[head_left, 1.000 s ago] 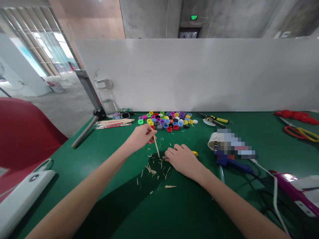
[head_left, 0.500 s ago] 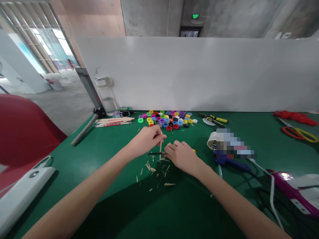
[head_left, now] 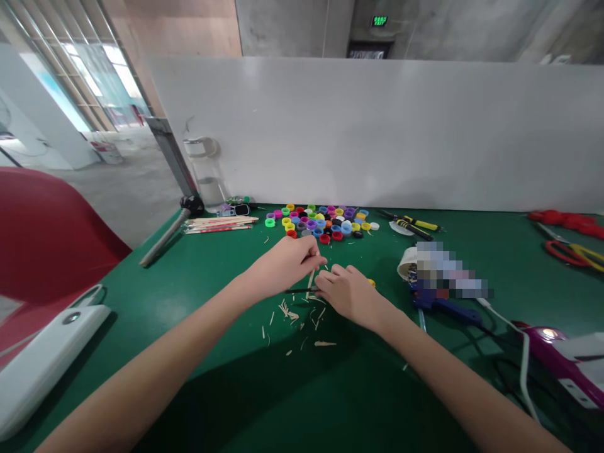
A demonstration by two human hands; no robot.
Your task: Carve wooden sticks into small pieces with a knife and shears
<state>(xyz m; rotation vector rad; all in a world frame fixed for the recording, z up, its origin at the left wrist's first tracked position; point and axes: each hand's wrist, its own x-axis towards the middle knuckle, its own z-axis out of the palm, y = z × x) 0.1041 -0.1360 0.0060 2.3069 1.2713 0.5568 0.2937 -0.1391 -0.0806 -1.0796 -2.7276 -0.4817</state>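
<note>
Shavings of pale wood, too fine and numerous to count, lie scattered on the green desk; one larger, tapered pale chip lies nearest the viewer, its long axis running left to right. Just beyond, one thin pale wooden stick is in the left hand, long axis steep, lower end pointing down toward the desk and leaning slightly left. Left fingers: pinched together on its upper part. One knife with a narrow dark blade is in the right hand, blade pointing left and crossing the stick in view; contact cannot be confirmed. Right fingers: curled around the knife, grip partly hidden. Farther off: round, multicoloured plastic caps, dozens, overlapping, exact count not obtainable; left of them, one bundle of pale sticks. Behind: one upright white panel.
</note>
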